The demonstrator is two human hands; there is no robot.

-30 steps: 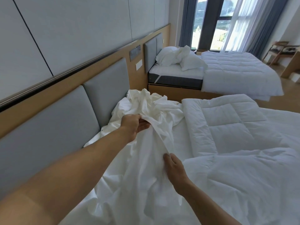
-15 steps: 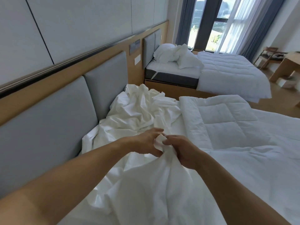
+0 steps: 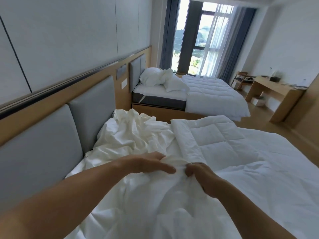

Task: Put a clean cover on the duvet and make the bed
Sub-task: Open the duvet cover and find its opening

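White cover (image 3: 131, 135) lies crumpled over the head end of the near bed (image 3: 89, 152), heaped against the grey padded headboard (image 3: 51, 144) and running down toward the camera in loose folds. A bunched ridge of it is caught between both hands at the middle of the mattress. The left hand (image 3: 148, 163) reaches in from the lower left, thumb above and fingers below, with the fabric pinched between them. The right hand (image 3: 202, 175) sits just beside it, fingers curled tight round the same ridge, the two hands almost touching. To the right of the cover, the quilted duvet (image 3: 224, 144) is spread bare over the rest of the bed, its near edge folded back on itself in a thick roll that touches the cover.

Above the headboard run a wooden band and pale wall panels (image 3: 69, 40). Beyond a narrow gap stands a far bed (image 3: 215, 97) with its own duvet spread flat and rumpled pillows (image 3: 155, 78) piled at its head. Behind it a tall window (image 3: 195, 40) is flanked by blue-grey and sheer curtains (image 3: 229, 45). At the right wall a wooden surface (image 3: 276, 90) carries a few small items too blurred to tell, with a chair (image 3: 240, 80) beside it on the wooden floor (image 3: 276, 128).
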